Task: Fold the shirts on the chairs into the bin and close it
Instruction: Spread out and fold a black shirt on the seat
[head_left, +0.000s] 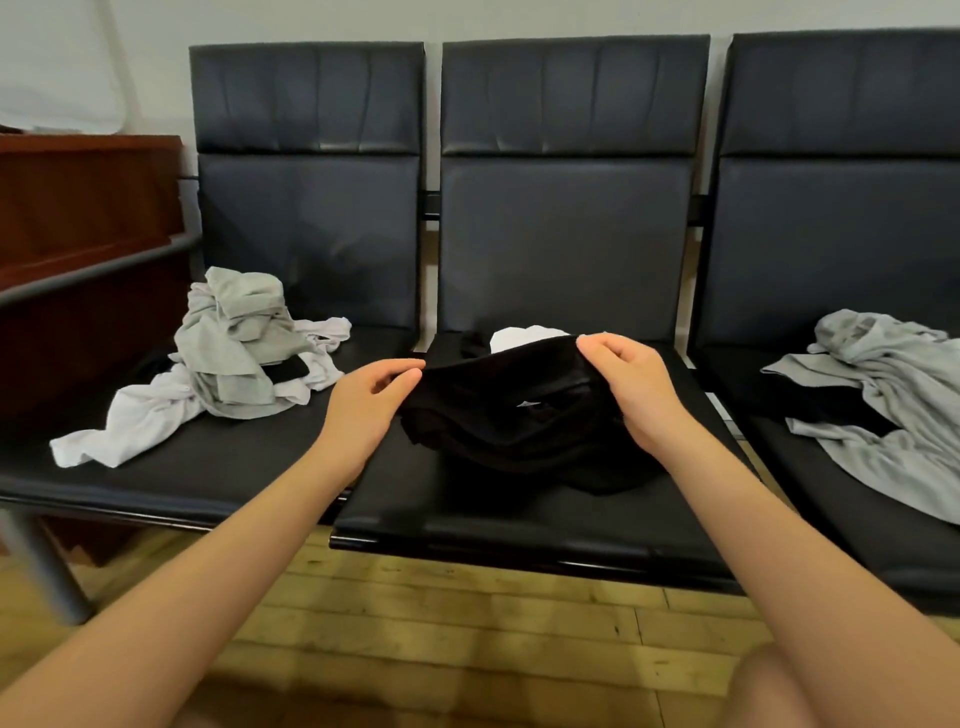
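Note:
A black shirt (511, 415) is bunched above the middle chair seat (441, 514). My left hand (366, 397) pinches its left upper edge and my right hand (631, 387) pinches its right upper edge. Behind it a white garment (524, 336) lies at the back of the same seat. A heap of grey and white shirts (239, 353) sits on the left chair. On the right chair a grey shirt (893, 395) lies spread over something black. No bin is in view.
Three dark padded chairs stand in a row against a pale wall. A reddish wooden cabinet (88, 208) and a grey metal armrest (93, 273) are at the left. Wooden floor (467, 623) lies in front of the seats.

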